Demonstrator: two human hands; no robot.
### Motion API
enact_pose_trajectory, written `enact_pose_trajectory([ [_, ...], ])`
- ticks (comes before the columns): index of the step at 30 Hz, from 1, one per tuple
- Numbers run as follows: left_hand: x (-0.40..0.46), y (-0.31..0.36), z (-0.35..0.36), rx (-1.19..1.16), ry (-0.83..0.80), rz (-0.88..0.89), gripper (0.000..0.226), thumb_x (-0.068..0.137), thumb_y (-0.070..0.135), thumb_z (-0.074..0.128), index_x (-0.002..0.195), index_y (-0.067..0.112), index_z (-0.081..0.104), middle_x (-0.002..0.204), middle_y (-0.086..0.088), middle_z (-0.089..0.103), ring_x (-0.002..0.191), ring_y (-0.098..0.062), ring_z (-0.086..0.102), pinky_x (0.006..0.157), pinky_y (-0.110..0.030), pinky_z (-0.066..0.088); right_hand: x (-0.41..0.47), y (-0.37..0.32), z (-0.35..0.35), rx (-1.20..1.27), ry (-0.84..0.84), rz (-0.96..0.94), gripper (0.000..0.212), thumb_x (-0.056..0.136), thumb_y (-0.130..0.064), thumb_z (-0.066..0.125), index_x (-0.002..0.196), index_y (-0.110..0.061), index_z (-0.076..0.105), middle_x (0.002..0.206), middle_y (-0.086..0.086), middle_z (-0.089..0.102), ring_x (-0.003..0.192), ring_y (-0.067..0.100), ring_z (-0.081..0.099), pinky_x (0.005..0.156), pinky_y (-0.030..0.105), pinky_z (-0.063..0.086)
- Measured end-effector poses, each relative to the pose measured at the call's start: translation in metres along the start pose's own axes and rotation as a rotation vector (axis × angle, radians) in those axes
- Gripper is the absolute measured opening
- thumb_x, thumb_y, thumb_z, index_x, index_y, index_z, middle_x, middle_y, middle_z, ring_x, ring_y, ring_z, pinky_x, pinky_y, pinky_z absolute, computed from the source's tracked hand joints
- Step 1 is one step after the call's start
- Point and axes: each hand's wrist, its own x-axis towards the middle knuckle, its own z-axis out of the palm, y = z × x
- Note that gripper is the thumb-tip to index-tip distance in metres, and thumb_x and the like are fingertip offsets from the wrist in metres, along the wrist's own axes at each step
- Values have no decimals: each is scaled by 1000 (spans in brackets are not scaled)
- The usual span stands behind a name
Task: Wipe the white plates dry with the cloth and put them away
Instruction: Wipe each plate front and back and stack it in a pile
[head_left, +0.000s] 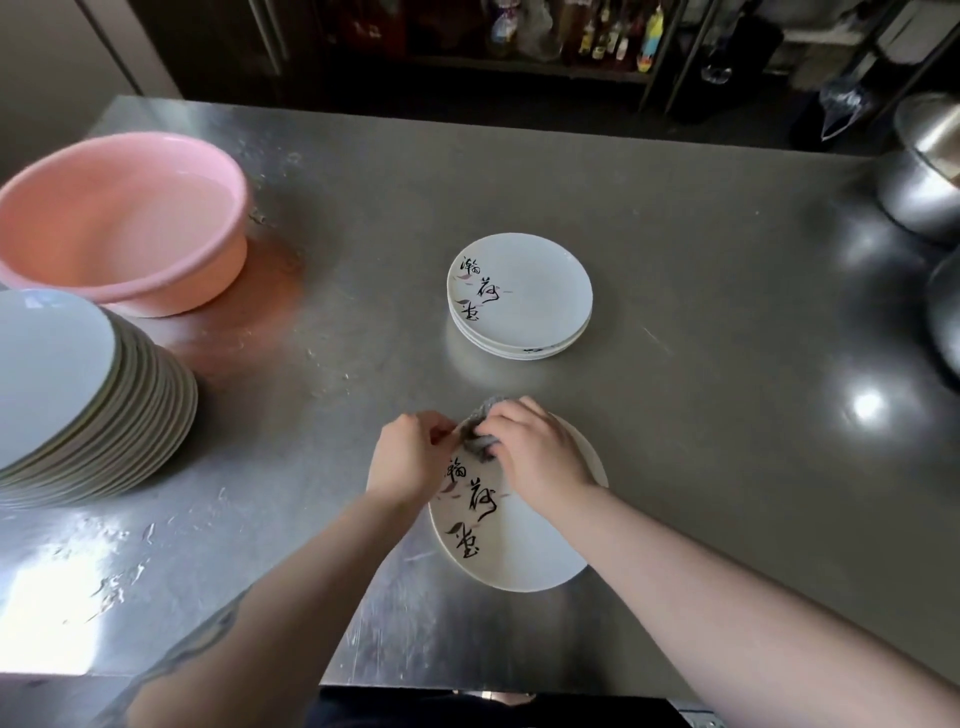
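One plate (511, 545) under wiping, near front table (675, 234) edge.
Left hand (408, 460) pinches its rim; right hand (535, 449) grips cloth (480, 441); plate could slip, chip.

A restaurant kitchen: a stainless steel surface (675, 218), a tall stack of plates (78, 395) left of the left hand (410, 457), metal pots (924, 176) far right, bottles (618, 36) shelved beyond

— How was the light?
— Bright glare lay on the steel table (675, 234), near left and right; the far shelves (571, 41) were dim.
— Sharp?
— Soft overall, edges bowed, the basin (119, 223) rim blurred.
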Motion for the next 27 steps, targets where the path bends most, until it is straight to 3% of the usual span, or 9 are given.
enact_pose_trajectory([
  [3,-4,-6,-3,63,-3,-46,13,85,10,64,93,10,73,84,-3,69,84,-24,64,66,-25,43,-5,20,-5,-30,63,122,25,82,-1,57,99,-13,71,111,-1,63,104,23,52,78,39,51],
  [7,-26,-17,-6,119,-206,-56,6,82,12,68,88,11,70,80,-3,71,77,-24,68,72,-36,57,-22,40,-12,-147,67,223,31,83,-1,52,101,-19,70,115,-10,60,106,19,49,74,37,51],
  [10,-19,-5,-9,121,-167,-7,11,78,20,76,84,19,66,78,7,67,77,-18,65,72,-30,54,-20,32,-9,-79,95,190,30,78,2,58,96,-16,73,107,-5,65,99,25,53,73,37,51],
  [12,-5,7,-8,34,-98,28,16,80,20,75,95,19,68,85,4,69,81,-17,65,74,-24,49,-17,25,-6,-58,101,140,27,76,1,63,93,-17,73,102,-6,66,96,24,55,72,34,51],
  [14,7,17,-2,39,-132,62,20,82,16,73,102,13,72,92,-3,71,86,-19,65,74,-23,45,-15,19,-3,-41,102,107,25,74,-1,67,91,-17,73,98,-6,66,94,23,56,70,32,51],
  [18,8,14,3,95,-164,32,10,83,12,69,89,5,73,83,-11,68,79,-27,59,65,-27,41,-15,19,-1,-72,117,132,22,78,-3,63,92,-17,73,99,-4,65,95,24,55,68,35,51],
  [23,-21,-7,-5,200,-282,-10,9,77,13,71,76,4,69,73,-11,70,73,-29,66,67,-35,54,-27,19,0,-115,199,251,27,77,3,61,89,-18,73,95,-3,64,93,26,56,65,32,48],
  [27,-17,-2,-3,213,-202,17,16,79,26,74,77,12,67,70,1,63,69,-21,57,59,-27,42,-23,11,-1,-15,172,165,26,74,4,66,91,-13,75,96,0,67,90,30,57,69,37,50],
])
